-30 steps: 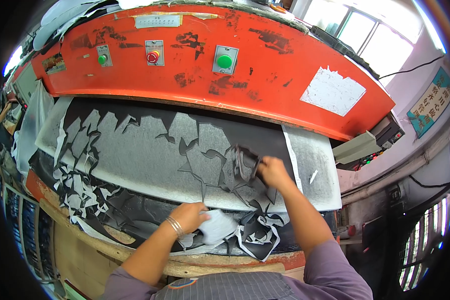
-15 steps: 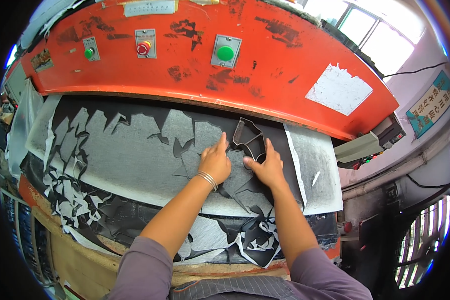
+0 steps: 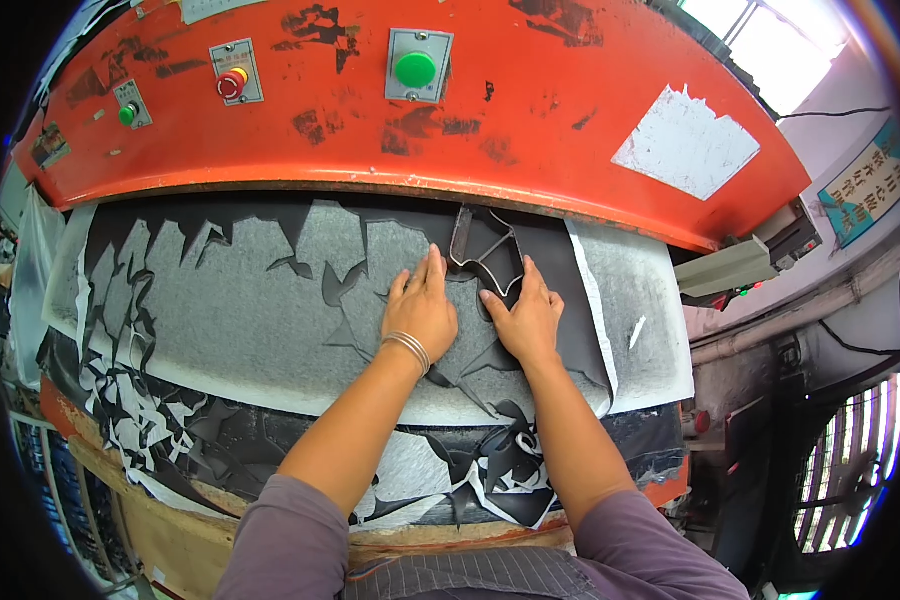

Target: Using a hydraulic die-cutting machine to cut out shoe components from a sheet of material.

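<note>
On the dark sheet material (image 3: 550,280), close under the press beam, lies a metal cutting die (image 3: 487,262), a thin curved outline with inner braces. My right hand (image 3: 530,318) has the die's near corner between thumb and forefinger, the other fingers partly hidden. Palm down, my left hand (image 3: 420,312) rests on the grey sheet with its fingers stretched forward. Its fingertips lie just left of the die; whether they touch it I cannot tell. Cut-out gaps and dark slivers surround both hands.
An orange press beam (image 3: 270,140) spans the back, with a large green button (image 3: 415,69) and a red emergency knob (image 3: 232,84). Scraps (image 3: 140,420) pile at the front left, more scraps (image 3: 515,475) at the front middle. A white board (image 3: 650,340) shows at right.
The view has shifted, so the beam's buttons appear further left and higher. My left hand has flattened onto the sheet. My right hand stays at the die's near corner.
</note>
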Available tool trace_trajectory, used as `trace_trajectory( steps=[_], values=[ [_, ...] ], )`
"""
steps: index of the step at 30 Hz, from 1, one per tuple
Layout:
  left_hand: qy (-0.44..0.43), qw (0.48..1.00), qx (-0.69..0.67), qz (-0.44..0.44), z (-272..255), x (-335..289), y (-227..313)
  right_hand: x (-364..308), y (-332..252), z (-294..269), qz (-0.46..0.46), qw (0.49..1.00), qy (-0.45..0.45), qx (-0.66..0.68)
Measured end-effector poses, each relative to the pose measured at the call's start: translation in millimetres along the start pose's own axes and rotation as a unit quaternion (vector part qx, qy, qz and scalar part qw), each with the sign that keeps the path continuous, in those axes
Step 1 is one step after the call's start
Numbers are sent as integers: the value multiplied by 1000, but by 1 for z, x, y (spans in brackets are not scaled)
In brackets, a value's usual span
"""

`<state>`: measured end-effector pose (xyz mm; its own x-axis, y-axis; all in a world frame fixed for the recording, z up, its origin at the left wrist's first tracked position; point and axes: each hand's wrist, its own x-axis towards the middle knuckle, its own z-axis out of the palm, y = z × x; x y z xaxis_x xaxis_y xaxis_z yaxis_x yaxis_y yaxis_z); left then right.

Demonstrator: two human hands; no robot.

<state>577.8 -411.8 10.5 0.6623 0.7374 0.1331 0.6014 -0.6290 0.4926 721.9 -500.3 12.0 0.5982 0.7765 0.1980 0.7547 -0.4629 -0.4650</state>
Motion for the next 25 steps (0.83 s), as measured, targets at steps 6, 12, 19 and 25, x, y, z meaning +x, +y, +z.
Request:
trace_trajectory(
  steps=[6, 12, 19, 25],
  values=[
    [-10, 1000, -14, -6, -10, -13, -4, -14, -12, -2, 5, 1000, -7, 10],
    [172, 928, -330, -30, -62, -37, -75, -52, -20, -25, 42, 999, 28, -8],
    [461, 844, -228, -153, -244, 2, -286, -1, -175, -71, -101, 967, 71, 224],
    [478, 868, -112, -72, -325, 29, -332, 71, -245, -87, -74, 983, 113, 124]
  ],
)
